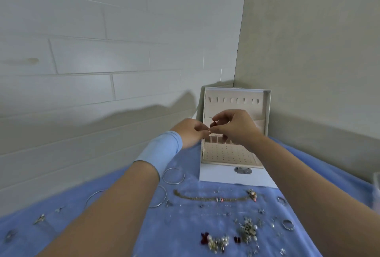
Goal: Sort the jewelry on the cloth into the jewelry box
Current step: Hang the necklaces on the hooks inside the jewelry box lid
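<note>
The left hand (192,133) and right hand (236,127) meet fingertip to fingertip just above the open jewelry box (226,177), over its small compartments. The step in hand appears to be seating a small piece (211,128), possibly an earring; its type is too small to confirm. Keep the pinch light, lower the piece straight down, and release only once it rests in a slot. Both hands are curled and appear to pinch the piece between thumb and forefinger. The other jewelry, including a bangle (173,176) and a necklace (205,198), lies on the blue cloth (185,236), nearer the person than the hands.
</note>
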